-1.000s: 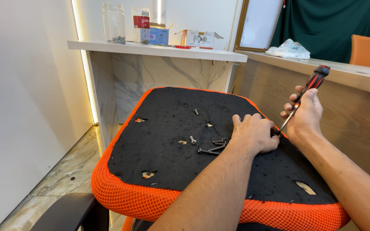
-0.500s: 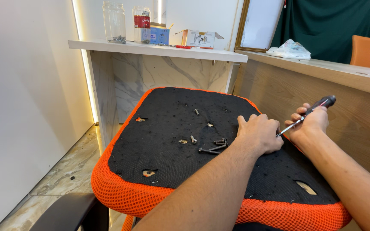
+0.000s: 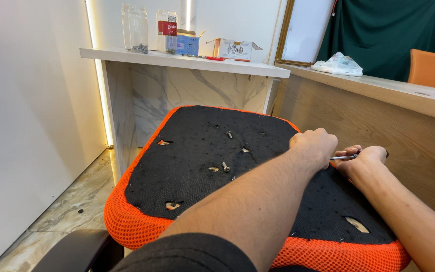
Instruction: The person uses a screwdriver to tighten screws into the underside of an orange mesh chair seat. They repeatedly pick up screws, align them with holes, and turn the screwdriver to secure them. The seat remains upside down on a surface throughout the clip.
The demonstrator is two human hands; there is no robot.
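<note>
An upturned chair seat point(image 3: 187, 171), black underneath with an orange mesh rim, filled the centre of the frame. The left hand point(image 3: 314, 146) reached across from the lower middle, forearm extended, its grip curled into a fist pressing on the seat's right side. Just right of it, the right hand point(image 3: 363, 157) lay low against the seat, its grip closed around a screwdriver point(image 3: 343, 157) held nearly level, its tip hidden behind the left fist. Loose bolts point(image 3: 225, 166) lay near the seat's middle.
</note>
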